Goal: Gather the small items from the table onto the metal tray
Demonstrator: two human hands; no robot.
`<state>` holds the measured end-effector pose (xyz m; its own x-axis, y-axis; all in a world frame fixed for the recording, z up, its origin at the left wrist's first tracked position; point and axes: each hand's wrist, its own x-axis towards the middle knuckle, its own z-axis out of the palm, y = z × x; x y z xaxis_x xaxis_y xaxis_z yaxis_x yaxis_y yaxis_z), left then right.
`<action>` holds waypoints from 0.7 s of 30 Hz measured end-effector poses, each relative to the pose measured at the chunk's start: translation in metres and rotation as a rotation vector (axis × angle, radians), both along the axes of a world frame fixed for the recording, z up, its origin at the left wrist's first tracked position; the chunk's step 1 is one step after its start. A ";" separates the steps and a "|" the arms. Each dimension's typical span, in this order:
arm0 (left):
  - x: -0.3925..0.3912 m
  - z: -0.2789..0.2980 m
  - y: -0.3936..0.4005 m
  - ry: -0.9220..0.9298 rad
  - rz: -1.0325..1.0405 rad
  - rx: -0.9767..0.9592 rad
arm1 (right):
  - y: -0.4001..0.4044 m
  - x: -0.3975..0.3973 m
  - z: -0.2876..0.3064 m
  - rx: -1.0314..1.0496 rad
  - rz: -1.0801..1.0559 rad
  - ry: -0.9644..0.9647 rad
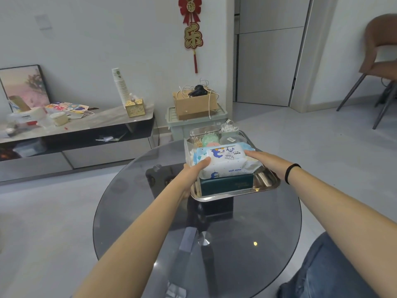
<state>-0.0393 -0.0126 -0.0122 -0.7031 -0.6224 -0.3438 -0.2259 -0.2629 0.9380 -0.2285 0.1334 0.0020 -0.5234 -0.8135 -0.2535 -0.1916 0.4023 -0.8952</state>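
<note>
Two hands clamp a baby-wipes pack (225, 161) by its short ends, left hand (194, 171) and right hand (265, 161) opposite across its long axis, atop a dark box (227, 186) on the metal tray (266, 186).

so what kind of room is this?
Likely a home living room: a round glass coffee table, a low media console along the wall with a framed picture leaning on it, and a red hanging ornament.
</note>
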 end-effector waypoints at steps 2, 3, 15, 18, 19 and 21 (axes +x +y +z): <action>0.000 0.002 0.002 -0.012 0.004 0.002 | 0.000 0.000 0.001 0.000 0.006 0.005; 0.001 0.003 0.004 -0.020 -0.001 0.002 | 0.001 0.000 0.003 0.003 0.001 0.014; -0.001 0.007 0.001 -0.022 0.091 0.089 | -0.002 -0.003 0.008 -0.044 -0.087 0.073; -0.006 0.016 -0.016 -0.087 0.129 -0.082 | -0.014 -0.009 0.012 -0.149 -0.126 0.180; -0.011 0.023 -0.023 -0.106 0.143 -0.170 | -0.021 -0.012 0.018 -0.186 -0.151 0.224; -0.022 0.036 -0.038 -0.127 0.172 -0.339 | -0.037 -0.016 0.028 -0.284 -0.188 0.300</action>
